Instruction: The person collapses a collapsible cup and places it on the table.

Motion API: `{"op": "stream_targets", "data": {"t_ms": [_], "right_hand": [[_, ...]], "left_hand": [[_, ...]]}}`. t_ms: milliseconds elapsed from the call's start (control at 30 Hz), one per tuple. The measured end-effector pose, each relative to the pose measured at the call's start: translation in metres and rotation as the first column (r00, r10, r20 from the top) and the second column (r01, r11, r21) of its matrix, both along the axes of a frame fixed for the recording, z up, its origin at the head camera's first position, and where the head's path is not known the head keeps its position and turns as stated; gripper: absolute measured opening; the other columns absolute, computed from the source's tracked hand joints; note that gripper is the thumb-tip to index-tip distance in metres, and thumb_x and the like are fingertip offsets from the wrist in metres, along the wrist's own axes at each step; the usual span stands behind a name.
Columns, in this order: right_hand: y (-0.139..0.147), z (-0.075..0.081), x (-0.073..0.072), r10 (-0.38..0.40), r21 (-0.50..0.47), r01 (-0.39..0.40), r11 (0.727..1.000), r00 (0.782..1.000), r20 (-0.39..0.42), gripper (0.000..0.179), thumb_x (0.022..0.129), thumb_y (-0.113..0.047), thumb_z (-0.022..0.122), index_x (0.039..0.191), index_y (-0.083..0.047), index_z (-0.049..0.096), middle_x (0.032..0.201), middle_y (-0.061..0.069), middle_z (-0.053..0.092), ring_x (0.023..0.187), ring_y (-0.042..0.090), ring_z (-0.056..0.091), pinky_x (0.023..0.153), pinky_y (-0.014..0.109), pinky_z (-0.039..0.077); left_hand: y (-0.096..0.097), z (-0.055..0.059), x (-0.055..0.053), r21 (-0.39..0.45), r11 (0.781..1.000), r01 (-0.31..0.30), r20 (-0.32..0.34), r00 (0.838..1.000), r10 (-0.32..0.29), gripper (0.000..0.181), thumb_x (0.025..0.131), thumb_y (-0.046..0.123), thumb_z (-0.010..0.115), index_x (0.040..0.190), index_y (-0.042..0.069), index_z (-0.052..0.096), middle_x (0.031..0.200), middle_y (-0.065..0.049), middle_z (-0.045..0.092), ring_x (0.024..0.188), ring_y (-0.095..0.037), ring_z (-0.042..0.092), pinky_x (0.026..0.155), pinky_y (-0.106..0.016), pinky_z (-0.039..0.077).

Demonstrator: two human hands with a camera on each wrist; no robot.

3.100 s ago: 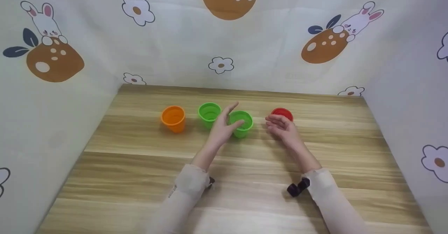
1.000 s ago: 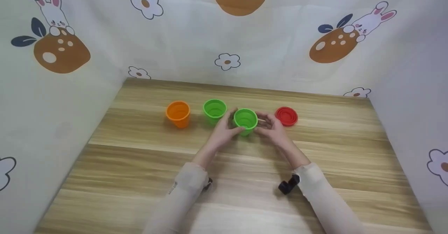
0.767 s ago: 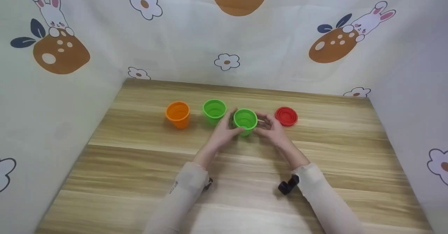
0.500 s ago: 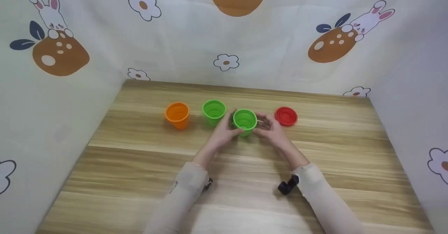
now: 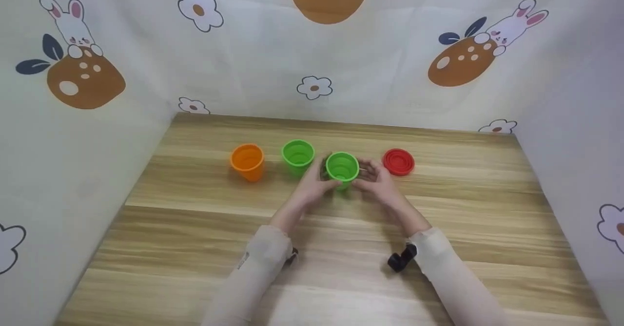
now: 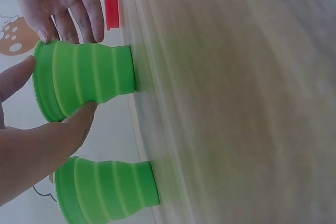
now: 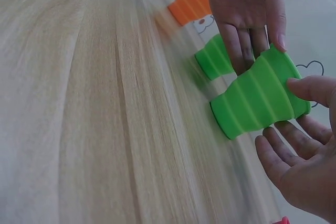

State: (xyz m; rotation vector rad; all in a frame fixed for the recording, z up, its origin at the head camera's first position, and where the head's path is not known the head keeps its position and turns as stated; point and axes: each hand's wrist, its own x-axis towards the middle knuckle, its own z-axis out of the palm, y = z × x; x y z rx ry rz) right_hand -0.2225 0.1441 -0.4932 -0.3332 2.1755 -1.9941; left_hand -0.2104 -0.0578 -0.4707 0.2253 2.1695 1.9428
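Between my two hands is an expanded green collapsible cup, mouth up, its ribbed wall showing in both wrist views. My left hand grips its left side, thumb at the rim and a finger along the wall. On the other side my right hand holds it, thumb on the rim and fingers against the ribs. A second green cup stands just left of my left hand. Right of my right hand lies a red collapsible cup, pressed flat into rings.
An orange cup stands upright at the left of the row. The wooden table is bounded by a patterned cloth at the back and both sides. Black straps with small devices sit at the wrists.
Since 3.1 s ago my right hand has moved left from the red cup to the green cup, and my left hand has closed on it too. Over the last second both hands stay nearly still.
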Motion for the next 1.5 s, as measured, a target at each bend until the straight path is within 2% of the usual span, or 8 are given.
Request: {"op": "stream_targets", "data": {"t_ms": [267, 367, 533, 800, 1067, 1200, 1400, 1500], "right_hand": [[0.001, 0.003, 0.0, -0.002, 0.011, 0.002, 1.0, 1.0, 0.012, 0.063, 0.085, 0.009, 0.063, 0.143, 0.013, 0.038, 0.143, 0.034, 0.048, 0.133, 0.046, 0.049, 0.098, 0.019, 0.051], [0.002, 0.003, -0.001, -0.004, 0.01, 0.004, 1.0, 1.0, 0.017, 0.062, 0.085, 0.009, 0.064, 0.142, 0.013, 0.039, 0.144, 0.033, 0.048, 0.134, 0.045, 0.049, 0.099, 0.018, 0.05], [0.003, 0.005, 0.0, -0.016, -0.004, 0.016, 1.0, 0.999, 0.034, 0.062, 0.084, 0.01, 0.064, 0.141, 0.012, 0.04, 0.144, 0.033, 0.048, 0.133, 0.044, 0.049, 0.097, 0.017, 0.051], [0.005, 0.007, 0.001, -0.024, 0.001, 0.024, 1.0, 1.0, 0.012, 0.06, 0.086, 0.009, 0.062, 0.141, 0.012, 0.04, 0.143, 0.033, 0.049, 0.131, 0.045, 0.05, 0.096, 0.015, 0.048], [0.008, 0.009, 0.003, -0.032, -0.011, 0.031, 0.999, 0.999, -0.015, 0.06, 0.087, 0.009, 0.062, 0.142, 0.011, 0.038, 0.143, 0.033, 0.048, 0.13, 0.044, 0.051, 0.098, 0.016, 0.048], [0.009, 0.011, 0.005, -0.042, -0.014, 0.042, 0.999, 0.998, -0.041, 0.059, 0.086, 0.01, 0.063, 0.14, 0.012, 0.04, 0.144, 0.032, 0.048, 0.13, 0.043, 0.051, 0.102, 0.02, 0.048], [0.01, 0.014, 0.009, -0.052, -0.018, 0.051, 0.999, 0.994, -0.095, 0.056, 0.085, 0.015, 0.061, 0.137, 0.015, 0.041, 0.144, 0.033, 0.047, 0.132, 0.046, 0.049, 0.111, 0.038, 0.047], [0.01, 0.016, 0.01, -0.053, -0.024, 0.05, 0.998, 0.992, -0.111, 0.054, 0.086, 0.016, 0.06, 0.136, 0.016, 0.041, 0.144, 0.033, 0.046, 0.132, 0.048, 0.048, 0.112, 0.043, 0.046]], "left_hand": [[0.002, 0.002, 0.0, -0.009, 1.0, -0.009, -0.008, 1.0, 0.009, 0.079, 0.086, -0.005, 0.067, 0.153, -0.004, 0.026, 0.159, -0.023, 0.032, 0.149, -0.034, 0.031, 0.126, -0.043, 0.023], [0.003, 0.002, 0.0, 0.0, 1.0, -0.007, -0.021, 1.0, 0.007, 0.078, 0.086, -0.006, 0.066, 0.153, -0.006, 0.025, 0.158, -0.025, 0.033, 0.148, -0.036, 0.032, 0.125, -0.044, 0.025], [0.004, 0.003, -0.001, 0.013, 1.0, -0.001, -0.007, 1.0, 0.001, 0.078, 0.087, -0.006, 0.066, 0.153, -0.005, 0.025, 0.156, -0.026, 0.035, 0.146, -0.037, 0.036, 0.124, -0.044, 0.029], [0.005, 0.004, -0.003, 0.009, 1.0, 0.016, -0.02, 1.0, -0.016, 0.072, 0.088, -0.003, 0.068, 0.15, -0.006, 0.03, 0.15, -0.028, 0.042, 0.14, -0.04, 0.043, 0.118, -0.045, 0.038], [0.005, 0.004, -0.003, -0.023, 1.0, -0.006, -0.028, 1.0, 0.005, 0.07, 0.088, 0.005, 0.072, 0.146, -0.005, 0.036, 0.144, -0.026, 0.049, 0.135, -0.04, 0.049, 0.115, -0.046, 0.042], [0.005, 0.005, -0.002, -0.035, 0.999, -0.019, -0.014, 1.0, 0.019, 0.07, 0.088, 0.009, 0.074, 0.146, -0.004, 0.038, 0.145, -0.024, 0.049, 0.135, -0.039, 0.049, 0.115, -0.046, 0.042], [0.006, 0.006, -0.003, -0.062, 0.998, -0.025, -0.004, 1.0, 0.024, 0.068, 0.088, 0.014, 0.075, 0.145, 0.0, 0.042, 0.145, -0.021, 0.051, 0.134, -0.037, 0.05, 0.114, -0.044, 0.043], [0.007, 0.008, -0.003, -0.053, 0.998, -0.024, -0.003, 1.0, 0.024, 0.065, 0.088, 0.015, 0.075, 0.144, 0.001, 0.044, 0.143, -0.021, 0.052, 0.132, -0.037, 0.052, 0.112, -0.043, 0.045]]}}
